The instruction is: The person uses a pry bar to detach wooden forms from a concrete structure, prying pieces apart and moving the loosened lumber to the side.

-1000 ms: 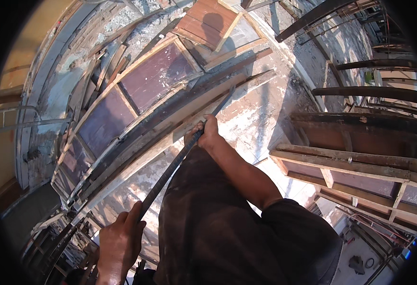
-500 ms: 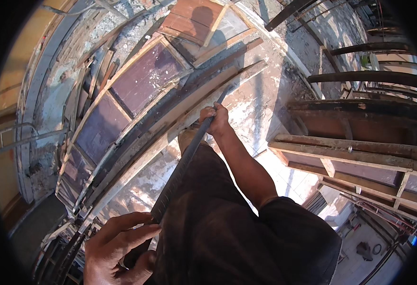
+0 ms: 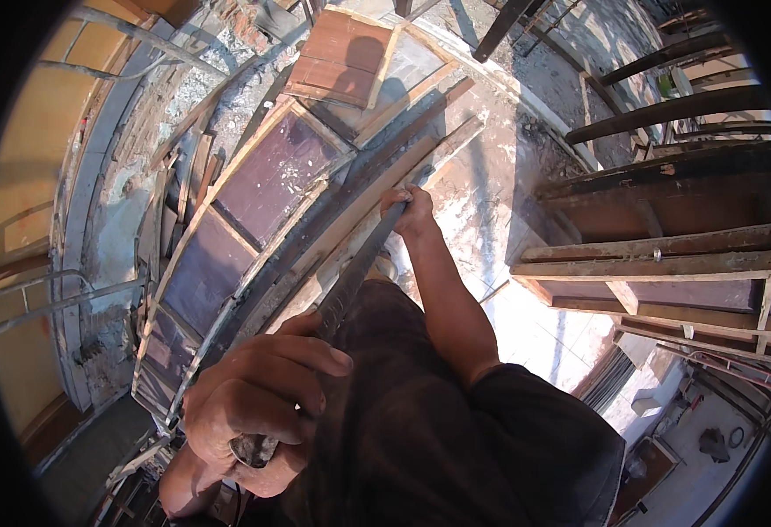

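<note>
Dark shirt [image 3: 491, 448], short sleeve [image 3: 513, 386]; dark trousers [image 3: 385, 321]

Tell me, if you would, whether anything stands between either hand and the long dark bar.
Nothing visible does: the left hand is curled around the dark bar at its near end, and the right hand grips it farther along, both bare.

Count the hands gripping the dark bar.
2: the left hand around the near end of the dark bar; the right hand farther along it, above centre.
</note>
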Demonstrator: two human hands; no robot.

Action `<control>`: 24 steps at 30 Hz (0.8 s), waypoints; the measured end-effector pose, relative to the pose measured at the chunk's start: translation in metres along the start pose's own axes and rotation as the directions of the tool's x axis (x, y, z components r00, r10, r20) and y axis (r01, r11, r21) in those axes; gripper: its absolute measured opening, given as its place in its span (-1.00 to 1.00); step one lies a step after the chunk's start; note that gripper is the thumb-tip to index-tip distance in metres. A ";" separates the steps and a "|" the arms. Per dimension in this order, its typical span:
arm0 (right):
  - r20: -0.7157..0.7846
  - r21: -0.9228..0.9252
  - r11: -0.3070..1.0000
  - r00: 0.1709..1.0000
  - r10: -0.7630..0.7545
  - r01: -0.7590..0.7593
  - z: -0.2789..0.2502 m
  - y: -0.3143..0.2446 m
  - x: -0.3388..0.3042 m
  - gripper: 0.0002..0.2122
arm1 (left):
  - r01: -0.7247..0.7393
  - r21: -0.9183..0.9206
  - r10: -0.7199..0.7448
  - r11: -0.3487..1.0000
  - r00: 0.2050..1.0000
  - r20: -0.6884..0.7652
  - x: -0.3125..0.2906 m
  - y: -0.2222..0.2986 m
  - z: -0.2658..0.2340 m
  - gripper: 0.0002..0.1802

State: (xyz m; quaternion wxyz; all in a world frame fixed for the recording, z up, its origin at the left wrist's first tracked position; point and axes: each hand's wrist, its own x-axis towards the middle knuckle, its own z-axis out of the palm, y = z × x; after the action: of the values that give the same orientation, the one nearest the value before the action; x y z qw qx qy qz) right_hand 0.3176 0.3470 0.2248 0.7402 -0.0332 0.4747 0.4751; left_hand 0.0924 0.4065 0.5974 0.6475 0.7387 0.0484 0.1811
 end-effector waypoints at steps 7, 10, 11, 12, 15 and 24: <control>0.008 -0.012 0.999 0.999 0.034 -0.034 -0.011 -0.002 0.002 -0.65 | 0.064 0.057 -0.069 0.996 0.992 0.101 -0.027 0.000 -0.010 -0.75; -0.056 -0.060 0.996 0.997 0.061 -0.064 -0.016 0.006 0.004 -0.67 | 0.102 0.084 -0.112 0.991 0.986 0.125 -0.048 0.002 -0.018 -0.76; -0.075 -0.102 0.993 0.996 0.046 -0.054 -0.020 0.007 0.004 -0.67 | 0.124 0.085 -0.135 0.989 0.980 0.146 -0.054 0.002 -0.020 -0.75; -0.093 -0.144 0.989 0.995 0.030 -0.043 -0.022 0.006 0.003 -0.67 | 0.124 0.104 -0.137 0.987 0.983 0.126 -0.059 0.001 -0.019 -0.74; -0.164 -0.302 0.953 0.986 -0.025 -0.026 -0.019 0.011 -0.002 -0.68 | 0.038 0.175 -0.050 0.984 0.996 0.067 -0.057 -0.001 -0.019 -0.66; 0.134 -0.049 0.997 0.988 0.071 -0.065 0.006 -0.021 -0.005 -0.77 | -0.314 0.377 0.230 0.872 0.940 0.251 0.050 0.008 0.001 -0.60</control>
State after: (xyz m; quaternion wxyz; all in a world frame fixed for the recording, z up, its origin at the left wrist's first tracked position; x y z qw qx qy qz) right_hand 0.3365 0.3353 0.2235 0.7531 -0.0010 0.4136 0.5117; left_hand 0.1376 0.4198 0.6153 0.4470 0.8718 -0.0839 0.1822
